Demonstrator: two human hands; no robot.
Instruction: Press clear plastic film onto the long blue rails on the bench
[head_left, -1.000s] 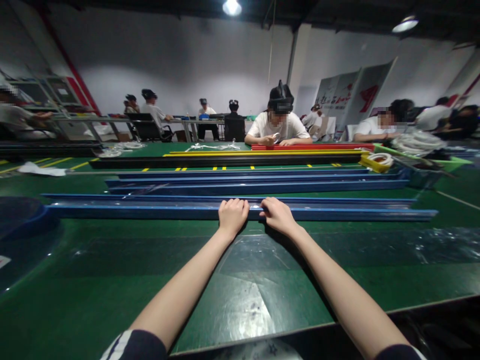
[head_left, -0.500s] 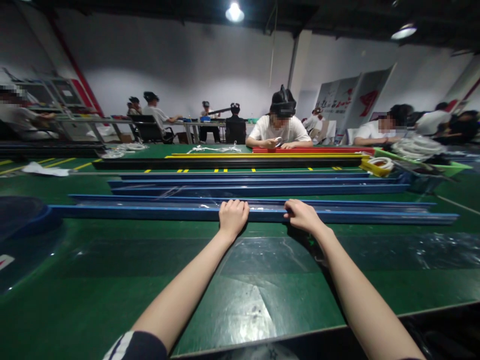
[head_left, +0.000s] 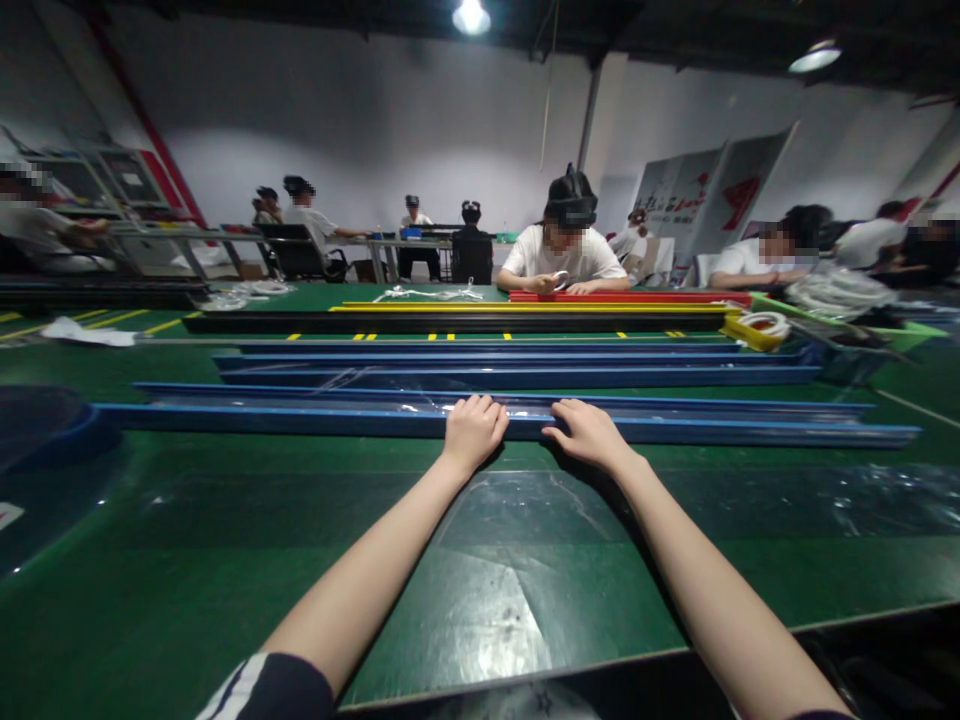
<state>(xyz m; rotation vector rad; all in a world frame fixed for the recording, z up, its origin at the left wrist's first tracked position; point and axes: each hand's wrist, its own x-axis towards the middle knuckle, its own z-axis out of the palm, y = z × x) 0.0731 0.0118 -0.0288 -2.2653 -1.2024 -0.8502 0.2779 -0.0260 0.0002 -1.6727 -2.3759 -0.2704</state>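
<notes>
A long blue channel-shaped strip [head_left: 360, 424] lies across the green table [head_left: 285, 580], with clear film inside it. My left hand [head_left: 475, 436] is closed over its near edge, left of my right hand. My right hand [head_left: 589, 432] holds the same near edge, fingers curled over the rim and thumb on the near side. The fingertips of both hands are hidden inside the channel. A short stretch of the strip shows between the hands.
Behind lie more blue strips [head_left: 525, 377], a black strip [head_left: 262, 323], a yellow strip [head_left: 525, 309] and a red one [head_left: 637, 297]. Clear film [head_left: 525, 505] lies in front. A person [head_left: 566, 250] sits opposite. A green tray [head_left: 919, 340] holds coiled white material.
Both hands have moved closer together along the strip, my left hand slightly right and my right hand left. My right hand now grips the rim.
</notes>
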